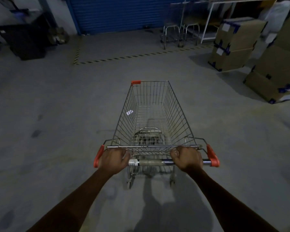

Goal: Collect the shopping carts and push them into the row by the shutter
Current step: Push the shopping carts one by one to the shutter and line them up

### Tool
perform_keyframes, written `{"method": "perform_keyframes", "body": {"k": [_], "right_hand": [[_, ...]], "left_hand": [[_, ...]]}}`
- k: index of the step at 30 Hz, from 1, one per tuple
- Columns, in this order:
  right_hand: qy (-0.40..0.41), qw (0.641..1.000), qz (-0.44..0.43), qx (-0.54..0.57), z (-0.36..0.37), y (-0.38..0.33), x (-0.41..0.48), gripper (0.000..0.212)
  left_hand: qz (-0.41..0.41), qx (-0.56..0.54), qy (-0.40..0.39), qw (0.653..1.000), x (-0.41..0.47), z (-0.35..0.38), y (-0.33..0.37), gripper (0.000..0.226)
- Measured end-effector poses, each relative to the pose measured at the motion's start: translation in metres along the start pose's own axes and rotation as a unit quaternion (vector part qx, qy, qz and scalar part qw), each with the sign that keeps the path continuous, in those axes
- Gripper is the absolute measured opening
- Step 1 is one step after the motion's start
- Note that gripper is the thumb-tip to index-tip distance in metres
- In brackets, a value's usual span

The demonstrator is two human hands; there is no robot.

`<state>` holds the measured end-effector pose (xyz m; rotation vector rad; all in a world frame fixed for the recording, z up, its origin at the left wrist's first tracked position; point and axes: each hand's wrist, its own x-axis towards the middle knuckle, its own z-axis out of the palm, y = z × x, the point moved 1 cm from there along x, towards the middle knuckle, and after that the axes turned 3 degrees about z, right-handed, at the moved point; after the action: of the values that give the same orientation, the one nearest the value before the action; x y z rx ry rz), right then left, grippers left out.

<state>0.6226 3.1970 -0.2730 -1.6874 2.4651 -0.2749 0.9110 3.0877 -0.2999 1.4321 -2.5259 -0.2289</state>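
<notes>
Grey concrete floor (pixel 49 101) runs to a blue shutter (pixel 120 12).

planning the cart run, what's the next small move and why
Probably push the cart forward, easing right: left hand and right hand grip its handle, and the parked carts by the blue shutter stand ahead to the right.

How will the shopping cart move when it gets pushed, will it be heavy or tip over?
It will probably roll easily: the shopping cart sits on small wheels on a flat concrete floor. It likely feels light, since it looks empty. Tipping seems unlikely, with the left hand and right hand gripping the handle far apart.
</notes>
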Motion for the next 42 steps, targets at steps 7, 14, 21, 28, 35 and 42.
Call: {"method": "perform_keyframes", "body": {"k": [7, 14, 21, 28, 35, 42], "right_hand": [[0.014, 0.999, -0.003, -0.046, 0.0, 0.002, 0.142, 0.048], [0.022, 1.0, 0.015, -0.009, -0.007, 0.024, 0.312, 0.049], [0.069, 0.997, 0.006, -0.021, -0.003, 0.063, 0.467, 0.062], [0.091, 0.996, 0.01, 0.018, -0.011, 0.103, 0.62, 0.064], [0.011, 1.0, -0.009, 0.007, -0.029, 0.152, 0.785, 0.075], [-0.021, 0.995, -0.017, -0.094, -0.038, 0.176, 0.909, 0.058]], "left_hand": [[0.027, -0.001, 0.067, 0.997, 0.149, 0.016, -0.027, 0.037], [0.03, -0.003, 0.049, 0.998, 0.324, 0.039, -0.04, 0.042], [0.046, 0.019, 0.073, 0.996, 0.477, 0.058, -0.028, 0.035], [0.027, 0.023, 0.02, 0.999, 0.631, 0.072, -0.015, 0.051], [0.02, 0.073, -0.106, 0.991, 0.792, 0.071, 0.018, 0.077], [-0.027, 0.093, -0.179, 0.979, 0.922, 0.089, 0.027, 0.075]]}}
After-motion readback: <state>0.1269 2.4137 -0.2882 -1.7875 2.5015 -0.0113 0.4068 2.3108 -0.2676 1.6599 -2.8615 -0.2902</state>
